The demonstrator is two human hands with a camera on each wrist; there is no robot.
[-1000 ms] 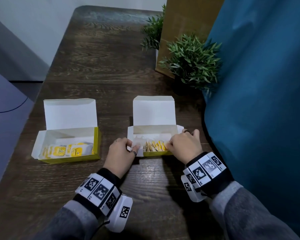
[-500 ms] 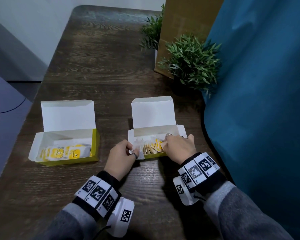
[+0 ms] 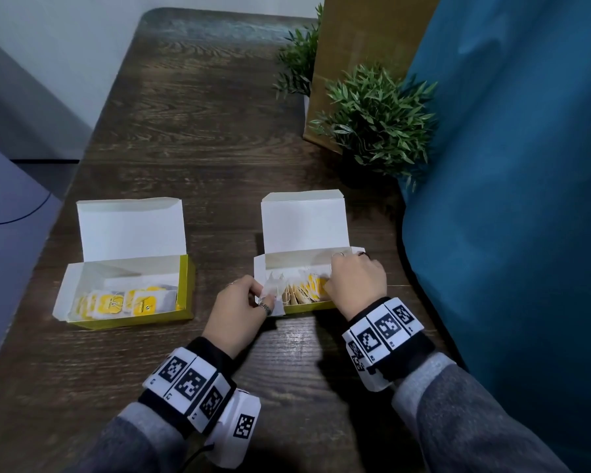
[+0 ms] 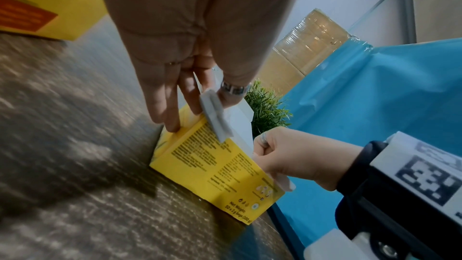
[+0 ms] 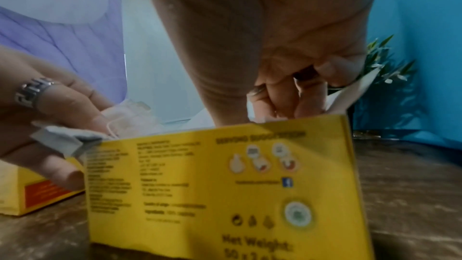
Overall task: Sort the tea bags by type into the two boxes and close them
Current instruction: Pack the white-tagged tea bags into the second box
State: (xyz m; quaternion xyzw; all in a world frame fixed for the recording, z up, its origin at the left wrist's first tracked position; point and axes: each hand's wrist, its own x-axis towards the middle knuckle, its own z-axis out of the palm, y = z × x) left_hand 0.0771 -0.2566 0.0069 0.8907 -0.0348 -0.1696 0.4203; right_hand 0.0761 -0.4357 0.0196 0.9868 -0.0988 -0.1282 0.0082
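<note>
On the counter, the left hand pinches the right box's left side flap; the right hand curls its fingers over the right flap; the tea bags sit inside

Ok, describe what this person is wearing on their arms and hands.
Both forearms are in grey sleeves with dark cuffs. Each wrist carries a black band faced with white panels bearing black square code markers, plus a white camera housing; a dark cable trails from the left one. The left hand wears a silver ring on the thumb, and the right hand has rings too.
</note>
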